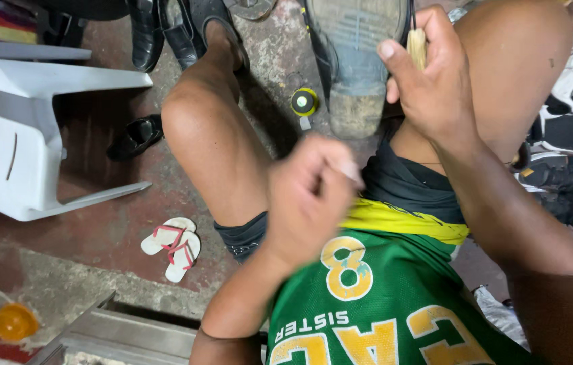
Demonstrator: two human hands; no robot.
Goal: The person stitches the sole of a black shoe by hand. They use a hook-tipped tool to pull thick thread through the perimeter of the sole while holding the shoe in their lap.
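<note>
A dark shoe (356, 61) rests sole-up between my knees, its worn grey heel toward me. My right hand (428, 81) grips the shoe's right side, and a pale wooden handle (417, 46) shows between its thumb and fingers. My left hand (307, 196) is blurred, held in a fist just below the heel, and pinches something small and pale that I cannot make out. I sit with bare knees apart, wearing a green jersey and dark shorts.
A small yellow-and-black round container (304, 103) lies on the concrete floor between my legs. A white plastic chair (23, 128) stands at left, with black shoes (136, 136) and small pink sandals (173, 247) nearby. More shoes (570, 169) are piled at right. An orange ball (13, 322) sits lower left.
</note>
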